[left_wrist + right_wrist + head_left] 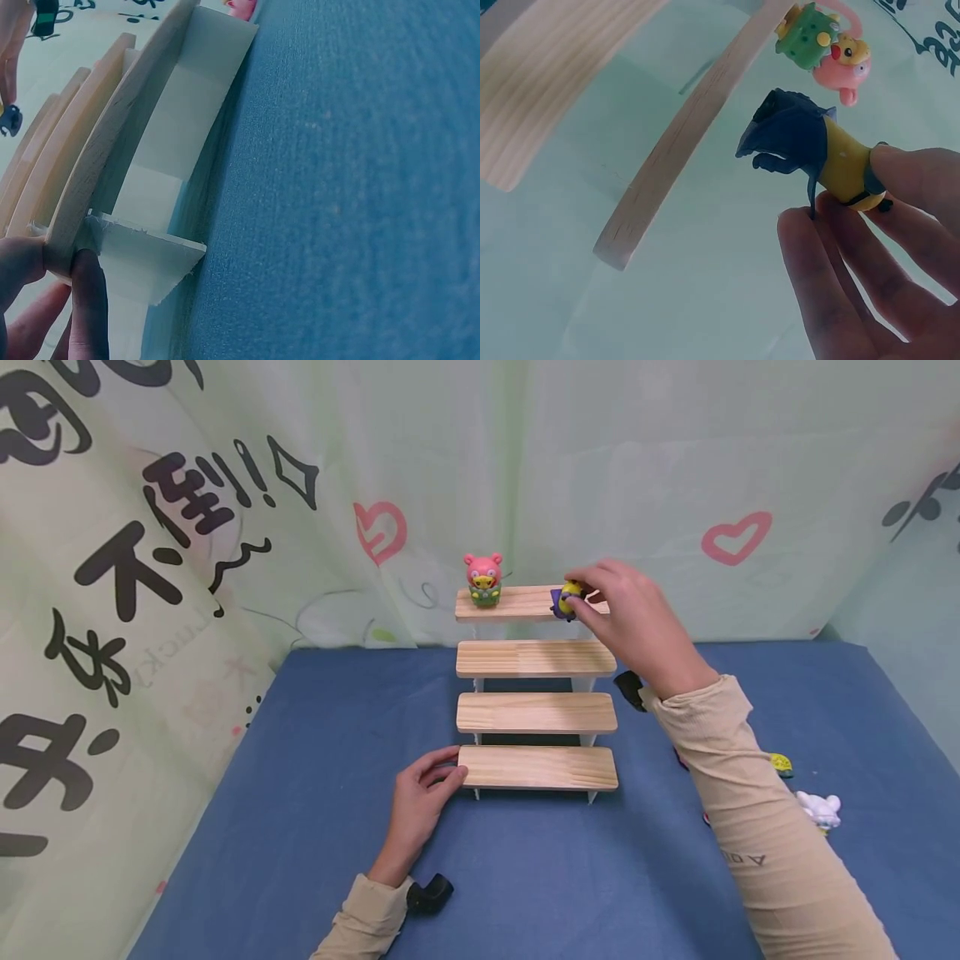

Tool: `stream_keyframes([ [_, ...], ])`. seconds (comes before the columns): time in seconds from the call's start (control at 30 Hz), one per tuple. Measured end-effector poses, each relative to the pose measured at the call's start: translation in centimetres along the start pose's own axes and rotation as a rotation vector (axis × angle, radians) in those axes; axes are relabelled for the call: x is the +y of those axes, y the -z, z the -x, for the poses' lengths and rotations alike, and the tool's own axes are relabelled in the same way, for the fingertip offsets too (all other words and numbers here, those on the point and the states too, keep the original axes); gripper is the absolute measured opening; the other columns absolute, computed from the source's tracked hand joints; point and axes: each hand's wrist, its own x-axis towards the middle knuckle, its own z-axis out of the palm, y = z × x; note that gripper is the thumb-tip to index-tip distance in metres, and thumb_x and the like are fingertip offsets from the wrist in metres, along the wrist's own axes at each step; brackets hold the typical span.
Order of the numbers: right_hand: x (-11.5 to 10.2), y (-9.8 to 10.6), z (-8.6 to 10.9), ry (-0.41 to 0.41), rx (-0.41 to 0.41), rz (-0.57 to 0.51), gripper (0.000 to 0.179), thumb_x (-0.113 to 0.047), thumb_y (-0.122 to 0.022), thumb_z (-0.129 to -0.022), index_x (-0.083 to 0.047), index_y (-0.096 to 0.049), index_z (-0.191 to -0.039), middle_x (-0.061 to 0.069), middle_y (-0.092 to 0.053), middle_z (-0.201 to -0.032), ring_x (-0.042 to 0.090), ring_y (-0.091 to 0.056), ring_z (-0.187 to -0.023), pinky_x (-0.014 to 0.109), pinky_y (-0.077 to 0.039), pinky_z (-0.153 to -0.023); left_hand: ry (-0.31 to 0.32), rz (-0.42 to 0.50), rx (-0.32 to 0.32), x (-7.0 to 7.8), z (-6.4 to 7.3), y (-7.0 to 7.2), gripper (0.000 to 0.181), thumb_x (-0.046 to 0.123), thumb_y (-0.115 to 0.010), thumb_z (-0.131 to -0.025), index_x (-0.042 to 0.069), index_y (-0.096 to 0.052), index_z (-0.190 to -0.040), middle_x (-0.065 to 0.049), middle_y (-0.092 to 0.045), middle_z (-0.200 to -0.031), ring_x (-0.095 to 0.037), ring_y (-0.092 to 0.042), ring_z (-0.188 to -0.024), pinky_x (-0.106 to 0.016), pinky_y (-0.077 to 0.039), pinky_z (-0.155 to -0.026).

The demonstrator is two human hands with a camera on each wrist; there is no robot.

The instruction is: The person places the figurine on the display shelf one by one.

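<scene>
A stepped display stand (536, 713) with several light wooden shelves and white supports stands before me. My left hand (420, 802) grips the left end of its lowest shelf; in the left wrist view, thumb and fingers pinch that board's end (64, 232). My right hand (630, 614) pinches a small yellow figurine (572, 597) with a dark blue lower part over the right side of the top shelf. Thumb and fingers hold the figurine (844, 169) by its yellow end in the right wrist view. On the top shelf's left side sits a pink figurine (484, 581) with a green body.
Right of the stand, a white figurine (819, 810) and a yellow item (782, 765) lie on the blue cloth (337, 718), with other small things partly hidden behind my right sleeve (757, 827). A printed pale curtain (562, 485) hangs close behind the stand.
</scene>
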Motion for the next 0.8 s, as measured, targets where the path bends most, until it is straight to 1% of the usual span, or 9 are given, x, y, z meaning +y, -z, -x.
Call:
stream_keyframes([
  [0.23,0.2,-0.4,-0.7,-0.014,-0.008,0.002,0.031,-0.004,-0.066,-0.095,0.006,-0.062,-0.124,0.022,-0.062,-0.115,0.035,-0.063,-0.103,0.047,-0.054,-0.090,0.011,0.012,-0.002,0.0,-0.1,0.0,0.038,0.015,-0.076,-0.089,0.004,-0.068,-0.124,-0.014,-0.068,-0.120,-0.021,-0.070,-0.099,-0.019,-0.056,-0.080],
  [0.8,0.9,-1.2,-2.0,0.002,-0.003,-0.011,0.030,-0.003,-0.064,-0.096,0.006,-0.062,-0.124,0.021,-0.061,-0.115,0.035,-0.062,-0.103,0.047,-0.053,-0.091,-0.002,0.015,-0.003,0.0,-0.2,-0.1,0.038,0.014,-0.076,-0.089,0.003,-0.067,-0.124,-0.015,-0.068,-0.121,-0.022,-0.070,-0.099,-0.020,-0.056,-0.080],
])
